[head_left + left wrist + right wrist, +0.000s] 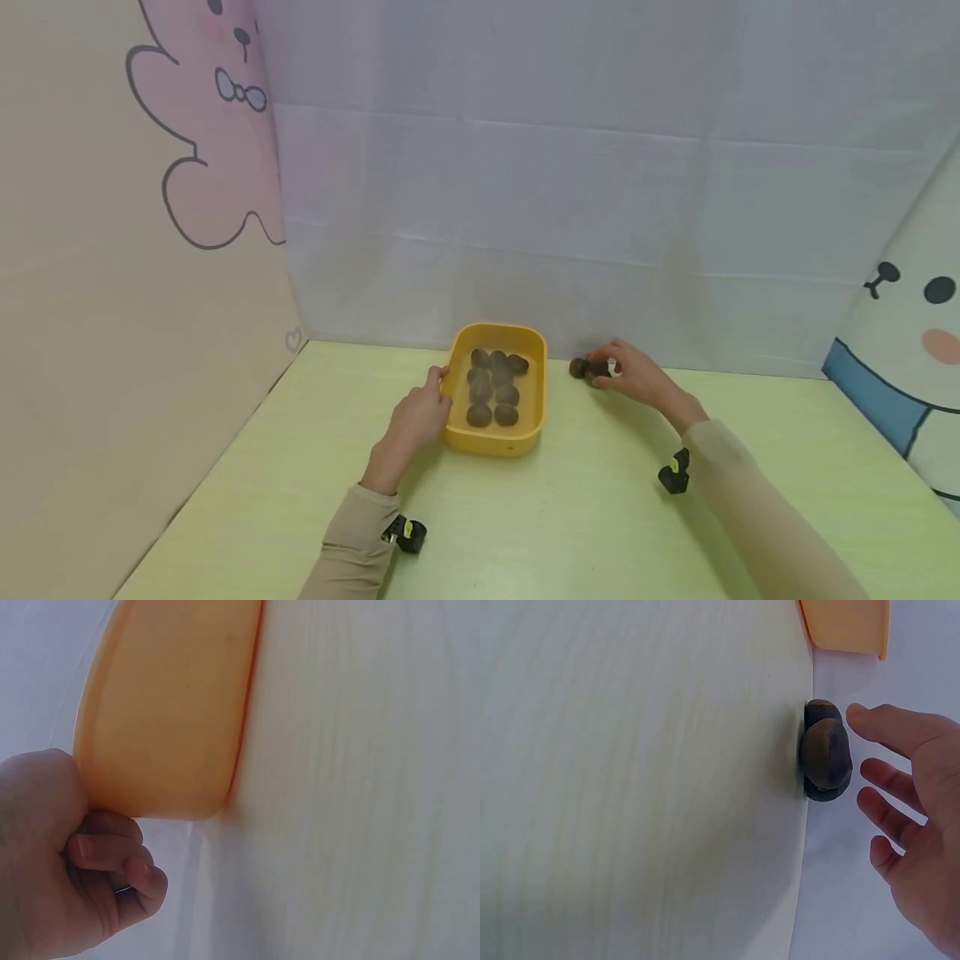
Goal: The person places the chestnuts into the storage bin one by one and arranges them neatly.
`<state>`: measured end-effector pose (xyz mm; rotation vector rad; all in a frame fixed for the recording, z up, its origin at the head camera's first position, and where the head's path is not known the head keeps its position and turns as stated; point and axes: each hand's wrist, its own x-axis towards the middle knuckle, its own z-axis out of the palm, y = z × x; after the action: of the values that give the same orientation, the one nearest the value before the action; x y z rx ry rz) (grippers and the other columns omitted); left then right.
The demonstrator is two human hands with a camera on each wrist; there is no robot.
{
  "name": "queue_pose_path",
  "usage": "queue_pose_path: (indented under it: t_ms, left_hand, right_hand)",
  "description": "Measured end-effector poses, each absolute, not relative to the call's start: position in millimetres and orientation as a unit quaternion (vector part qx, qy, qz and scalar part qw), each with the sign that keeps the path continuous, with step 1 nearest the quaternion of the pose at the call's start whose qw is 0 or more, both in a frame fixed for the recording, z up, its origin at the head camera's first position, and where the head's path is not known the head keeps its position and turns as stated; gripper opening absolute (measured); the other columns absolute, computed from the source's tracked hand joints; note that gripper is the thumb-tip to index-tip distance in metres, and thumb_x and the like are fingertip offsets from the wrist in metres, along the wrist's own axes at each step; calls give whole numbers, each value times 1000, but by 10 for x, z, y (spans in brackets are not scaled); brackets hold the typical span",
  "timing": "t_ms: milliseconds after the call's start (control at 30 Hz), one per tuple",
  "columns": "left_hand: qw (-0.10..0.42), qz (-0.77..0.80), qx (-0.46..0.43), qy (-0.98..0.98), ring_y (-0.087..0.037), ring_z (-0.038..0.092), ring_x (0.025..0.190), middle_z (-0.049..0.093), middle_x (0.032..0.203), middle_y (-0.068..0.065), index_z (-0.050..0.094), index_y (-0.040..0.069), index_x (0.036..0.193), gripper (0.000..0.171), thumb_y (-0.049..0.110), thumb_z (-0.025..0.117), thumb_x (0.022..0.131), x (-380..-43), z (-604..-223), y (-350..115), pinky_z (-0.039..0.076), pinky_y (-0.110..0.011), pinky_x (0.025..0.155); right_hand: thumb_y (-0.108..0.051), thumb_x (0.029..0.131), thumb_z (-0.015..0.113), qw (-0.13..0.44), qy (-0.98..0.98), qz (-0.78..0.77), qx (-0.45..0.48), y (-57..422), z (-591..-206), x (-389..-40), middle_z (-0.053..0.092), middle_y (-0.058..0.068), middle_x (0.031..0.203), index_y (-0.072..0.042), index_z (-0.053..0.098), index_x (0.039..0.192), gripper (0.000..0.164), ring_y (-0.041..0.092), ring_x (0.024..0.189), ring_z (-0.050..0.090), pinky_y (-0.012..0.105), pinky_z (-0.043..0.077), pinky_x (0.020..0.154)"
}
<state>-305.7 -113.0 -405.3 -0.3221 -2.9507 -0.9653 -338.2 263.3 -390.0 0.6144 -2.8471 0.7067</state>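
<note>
My left hand (417,417) grips the left rim of a yellow plastic tub (495,444), its curled fingers showing at the tub's end in the left wrist view. Inside the tub lie several dark brown, rounded lumps (479,415), loosely in rows. To the right of it, my right hand (637,377) reaches over a small group of similar brown lumps (577,367) on the table. In the right wrist view, thumb and fingers are spread and bent loosely beside a smooth brown lump (827,754), with a gap between. Whether these are stones or mushrooms I cannot tell.
The pale yellow-green table (570,517) meets a light cloth backdrop (525,192) just behind the tub and lumps. Side panels with a pink cartoon bear (217,158) and a white cartoon figure (930,358) stand left and right. Each wrist carries a small black camera (674,472).
</note>
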Motion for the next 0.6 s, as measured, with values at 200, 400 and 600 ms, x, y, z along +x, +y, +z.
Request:
queue_pose_path:
  t_ms: [200, 400, 600]
  left_hand:
    - [14, -307, -103, -946, -16, 40, 50, 48, 64, -4, 42, 10, 142, 45, 15, 48, 98, -3054, -4037, -1129, 32, -29, 46]
    - [7, -313, -100, -945, -15, 37, 48, 44, 61, -3, 41, 11, 144, 46, 16, 46, 99, -3052, -4048, -1132, 31, -28, 45]
    - [10, -314, -101, -944, -15, 37, 48, 44, 61, -3, 41, 11, 144, 46, 16, 46, 98, -3048, -4068, -1127, 31, -28, 45]
  right_hand:
    - [-12, 83, 77, 65, -951, 229, 199, 2656, -3918, -3358, 59, 17, 108, 1, 67, 118, 38, 32, 94, 56, 37, 46, 78]
    - [-14, 79, 80, 64, -958, 203, 192, 2680, -3971, -3379, 58, 17, 107, 0, 68, 116, 41, 32, 96, 59, 42, 48, 79]
    - [-13, 79, 80, 60, -965, 186, 173, 2683, -4032, -3416, 60, 17, 106, -2, 66, 115, 40, 33, 98, 60, 47, 48, 82]
